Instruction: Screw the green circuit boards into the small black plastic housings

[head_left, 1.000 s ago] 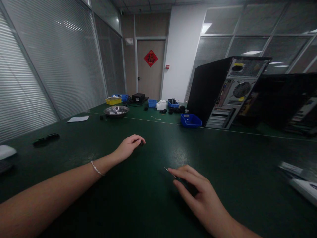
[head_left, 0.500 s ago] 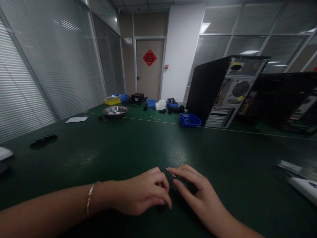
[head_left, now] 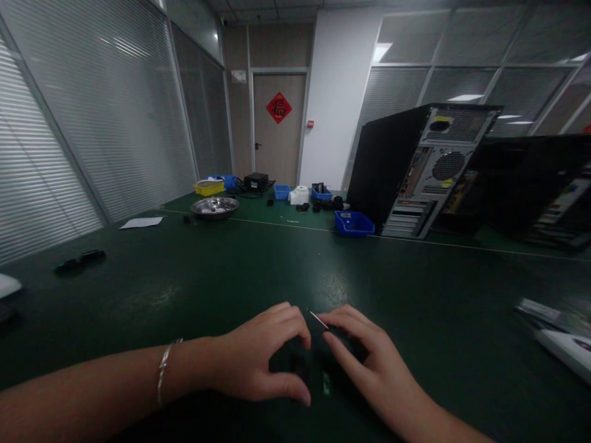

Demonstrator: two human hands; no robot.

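My left hand (head_left: pixel 265 354) hovers low over the green tabletop (head_left: pixel 258 264), its thumb and fingers spread apart with nothing between them. A silvery bracelet (head_left: pixel 163 372) circles that wrist. In a pinch of thumb and fingertips, my right hand (head_left: pixel 364 351) has a thin shiny metal rod (head_left: pixel 318 319), whose bare end points up and left toward my left hand. Its other end is hidden in the hand, so I cannot tell the tool's kind. Between the two hands a small green piece (head_left: pixel 326 383) lies on the table. The area under my left palm is too dark to make out.
A blue bin (head_left: pixel 354 224) stands ahead beside a black computer tower (head_left: pixel 397 166). Far left are a metal bowl (head_left: pixel 215 208), a yellow basket (head_left: pixel 209 187) and white paper (head_left: pixel 141 222). Dark-green parts (head_left: pixel 79 262) lie left; a white object (head_left: pixel 566 351) sits at right.
My left hand has opened, its thumb and fingers spreading apart. The small green piece now shows between the hands. My right hand stays nearly still, with more of the rod visible.
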